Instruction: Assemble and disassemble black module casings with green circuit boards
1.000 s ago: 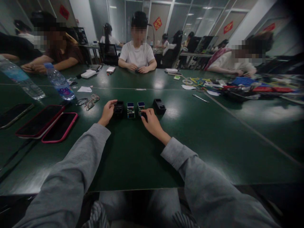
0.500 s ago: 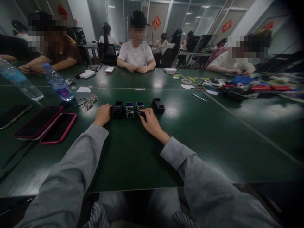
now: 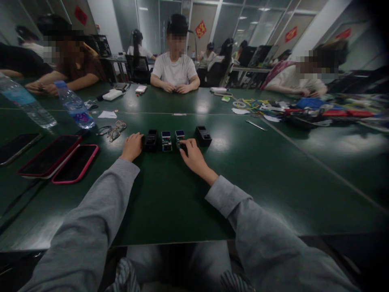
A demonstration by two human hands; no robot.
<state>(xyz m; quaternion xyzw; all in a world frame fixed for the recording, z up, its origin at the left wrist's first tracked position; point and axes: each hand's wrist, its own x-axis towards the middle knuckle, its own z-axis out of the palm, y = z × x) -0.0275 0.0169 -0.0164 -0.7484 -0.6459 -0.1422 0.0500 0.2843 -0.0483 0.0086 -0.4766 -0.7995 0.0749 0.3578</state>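
Note:
Four small parts stand in a row on the green table (image 3: 170,194): a black open case (image 3: 151,140), a module with a blue top (image 3: 166,141), a second blue-topped module (image 3: 179,137) and another black case (image 3: 203,136). My left hand (image 3: 132,147) rests on the table with its fingers curled, its fingertips against the left side of the first black case. My right hand (image 3: 193,155) lies to the right of the second module, thumb and fingers pinched on its dark lower part. Grey sleeves cover both arms.
Two phones in pink cases (image 3: 62,159) and a dark phone (image 3: 18,147) lie at the left, with glasses (image 3: 112,130) and two water bottles (image 3: 74,106) behind them. Other people sit around the table. Cables and tools (image 3: 304,109) clutter the right far side.
My left hand has let go of the first black case, dropped to the table and curled beside it. My right hand has stayed at the second module.

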